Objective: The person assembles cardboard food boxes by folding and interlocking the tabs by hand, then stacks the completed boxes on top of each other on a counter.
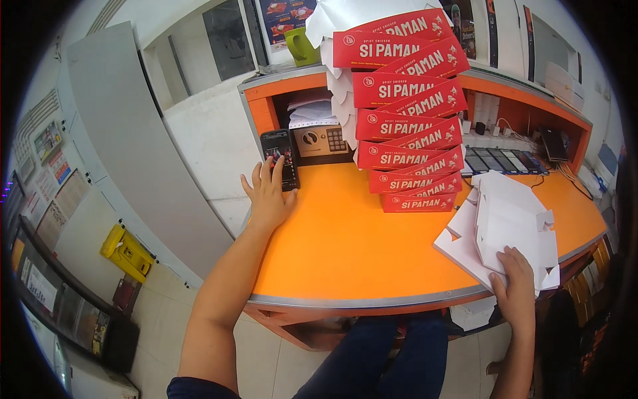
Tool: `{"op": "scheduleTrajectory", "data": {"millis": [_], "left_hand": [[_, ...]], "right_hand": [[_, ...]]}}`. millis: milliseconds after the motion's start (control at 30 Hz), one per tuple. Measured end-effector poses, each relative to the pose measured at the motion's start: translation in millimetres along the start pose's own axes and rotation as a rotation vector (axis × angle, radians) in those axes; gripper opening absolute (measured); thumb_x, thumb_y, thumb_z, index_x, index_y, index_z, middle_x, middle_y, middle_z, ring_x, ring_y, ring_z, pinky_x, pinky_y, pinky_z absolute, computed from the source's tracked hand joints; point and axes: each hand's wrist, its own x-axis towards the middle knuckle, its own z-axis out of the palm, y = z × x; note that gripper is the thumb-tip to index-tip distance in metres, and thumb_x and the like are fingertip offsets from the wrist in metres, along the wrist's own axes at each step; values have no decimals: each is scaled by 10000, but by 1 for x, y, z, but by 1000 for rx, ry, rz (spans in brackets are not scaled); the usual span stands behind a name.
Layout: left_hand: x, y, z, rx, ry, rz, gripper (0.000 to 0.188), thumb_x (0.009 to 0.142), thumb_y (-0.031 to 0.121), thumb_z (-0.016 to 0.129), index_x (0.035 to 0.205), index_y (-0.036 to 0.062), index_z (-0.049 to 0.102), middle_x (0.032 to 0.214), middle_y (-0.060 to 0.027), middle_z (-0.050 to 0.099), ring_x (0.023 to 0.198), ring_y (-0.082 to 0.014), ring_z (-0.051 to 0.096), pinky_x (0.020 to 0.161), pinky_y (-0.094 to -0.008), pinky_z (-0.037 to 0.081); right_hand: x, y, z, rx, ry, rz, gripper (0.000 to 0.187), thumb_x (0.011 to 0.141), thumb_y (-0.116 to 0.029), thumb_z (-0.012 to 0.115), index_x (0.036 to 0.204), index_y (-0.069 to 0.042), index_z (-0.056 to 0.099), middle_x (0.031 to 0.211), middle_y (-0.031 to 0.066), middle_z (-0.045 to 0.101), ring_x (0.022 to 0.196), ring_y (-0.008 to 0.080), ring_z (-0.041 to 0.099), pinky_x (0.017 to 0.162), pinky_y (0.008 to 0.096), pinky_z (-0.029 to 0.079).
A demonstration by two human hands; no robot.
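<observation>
My left hand [268, 193] is open, its fingers spread over the lit screen of a black smartphone [287, 174] that leans at the left back of the orange counter. One or more fingertips appear to touch the screen. On the right, my right hand [516, 282] rests on the near edge of a pile of flat white cardboard box blanks [512, 213]. Its fingers lie along the top sheet, and the thumb is next to the pile's edge. Between the hands, farther back, rises a tall stack of folded red and white food boxes [409, 159].
A small safe [322, 140] with a keypad sits in the shelf behind the phone. Several phones [502, 161] lie in a row at the back right, near cables. A green mug [302, 46] stands on the upper ledge. A yellow bin [127, 253] is on the floor at left.
</observation>
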Motion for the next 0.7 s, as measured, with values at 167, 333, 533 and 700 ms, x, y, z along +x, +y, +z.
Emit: {"op": "scheduleTrajectory", "data": {"millis": [167,333,533,700], "left_hand": [[1,1,-1,-48,24,-25,925,777,295,766,1548,139,280,1533,-117,357,1448,-364,269,1117,-726,96],[1,3,-2,-75,20,-43,933,781,274,763,1555,136,259,1524,-122,359,1443,-364,272,1112,-729,100],[0,0,-4,-99,-4,-86,926,794,296,752,1555,139,248,1515,-132,353,1439,-359,270,1111,-736,96],[0,0,-6,-123,-8,-123,931,789,288,763,1551,139,250,1503,-125,359,1429,-350,283,1108,-737,117]], "right_hand": [[0,1,1,7,4,-6,425,849,-115,707,1252,-21,610,1392,211,554,1336,421,466,1116,483,366],[-1,-1,0,6,10,8,423,845,-110,708,1247,-19,613,1385,213,559,1333,422,470,1117,481,366],[-2,0,0,22,18,-2,411,852,-112,707,1243,-19,617,1384,211,561,1333,418,471,1117,477,367],[-2,1,1,2,21,-15,415,854,-121,712,1245,-21,618,1385,210,561,1333,419,472,1111,480,370]]}}
